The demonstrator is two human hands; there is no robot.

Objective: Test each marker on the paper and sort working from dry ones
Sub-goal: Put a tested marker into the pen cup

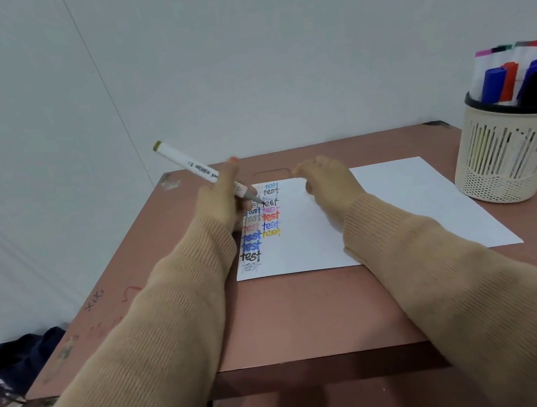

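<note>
The white marker (192, 165), gripped by the curled fingers of the left hand (222, 203), touches its tip to the paper (398, 205) beside 2 columns of "test". Just right of those fingers, the right hand (330, 184) rests loosely curled on the paper, holding nothing. A basket (509, 162) stands farther right.

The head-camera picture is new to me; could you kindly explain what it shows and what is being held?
There is no machine: a camera worn on the person's head looks down at their two bare hands. The left hand grips a white marker, its tip on the paper, beside coloured words reading "test". The right hand rests on the paper; whether it holds anything is hidden. A basket of markers stands on the table at the right.
</note>
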